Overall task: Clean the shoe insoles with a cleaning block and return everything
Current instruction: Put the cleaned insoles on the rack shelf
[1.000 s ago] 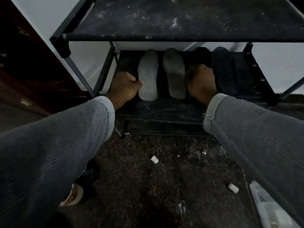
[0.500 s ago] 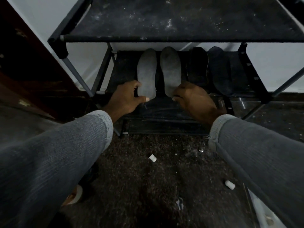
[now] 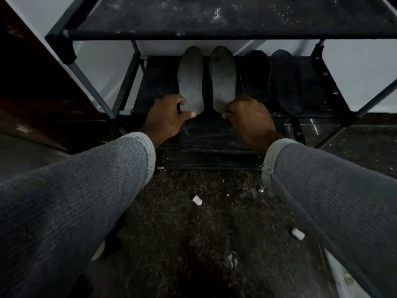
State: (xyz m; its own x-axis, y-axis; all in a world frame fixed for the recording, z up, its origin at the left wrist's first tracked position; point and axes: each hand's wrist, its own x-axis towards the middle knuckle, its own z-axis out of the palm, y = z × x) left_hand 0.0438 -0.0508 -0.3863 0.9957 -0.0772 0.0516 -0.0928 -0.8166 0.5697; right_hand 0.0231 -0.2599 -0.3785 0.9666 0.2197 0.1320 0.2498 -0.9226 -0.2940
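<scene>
Insoles: two grey insoles [image 3: 191, 79] [image 3: 222, 78] lay side by side, heels toward the person, on the lower shelf [image 3: 150, 87] of the rack; their surfaces looked dull and smudged.
Left hand [image 3: 166, 117]: grip pinched the left insole's heel.
Right hand [image 3: 247, 117]: fingers curled at the right insole's heel; hold unclear.
Nearby: two dark insoles [image 3: 255, 74] [image 3: 286, 82] just beside them.
Floor: white bits [image 3: 196, 200] [image 3: 297, 234] on the carpet.

Insoles on the low shelf, upper centre of frame

Two grey insoles [image 3: 191, 79] [image 3: 222, 78] lie flat, side by side; two dark insoles [image 3: 255, 77] [image 3: 286, 81] lie right of them.
</scene>
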